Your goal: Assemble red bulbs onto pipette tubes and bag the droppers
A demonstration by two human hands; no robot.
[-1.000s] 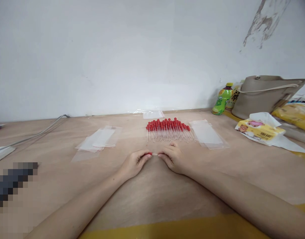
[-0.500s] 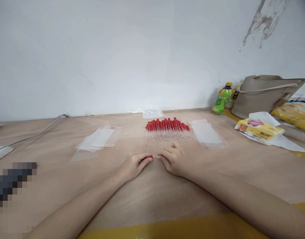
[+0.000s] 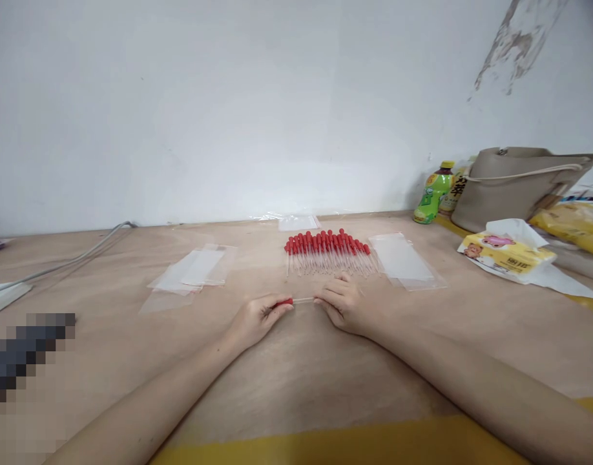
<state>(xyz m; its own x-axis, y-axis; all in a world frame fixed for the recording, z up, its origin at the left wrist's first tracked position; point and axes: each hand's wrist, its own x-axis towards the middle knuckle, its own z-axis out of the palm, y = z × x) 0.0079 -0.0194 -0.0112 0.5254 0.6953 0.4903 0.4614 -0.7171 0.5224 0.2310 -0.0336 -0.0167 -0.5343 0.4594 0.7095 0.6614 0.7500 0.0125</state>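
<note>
Between my hands lies a dropper [image 3: 303, 300], a thin clear tube with a red rubber bulb, held level just above or on the table. My left hand [image 3: 258, 320] pinches the red bulb between thumb and fingers. At the other end of the tube, the thumb and fingertips of my right hand [image 3: 343, 305] are closed on the tip, which they hide. Just beyond my hands, a row of several more red-bulbed droppers [image 3: 328, 245] lies with the bulbs towards the wall and the tubes towards me.
Clear plastic bags lie left [image 3: 190, 270] and right [image 3: 407, 259] of the row, with another bag [image 3: 299, 223] by the wall. Farther right stand a tissue pack [image 3: 514, 255], a green bottle [image 3: 433, 197] and a grey-beige bag [image 3: 509, 187]. A grey cable [image 3: 97, 244] runs along the left.
My hands have moved slightly apart, the left one leftward and the right one a little rightward. More of the clear tube shows between them.
</note>
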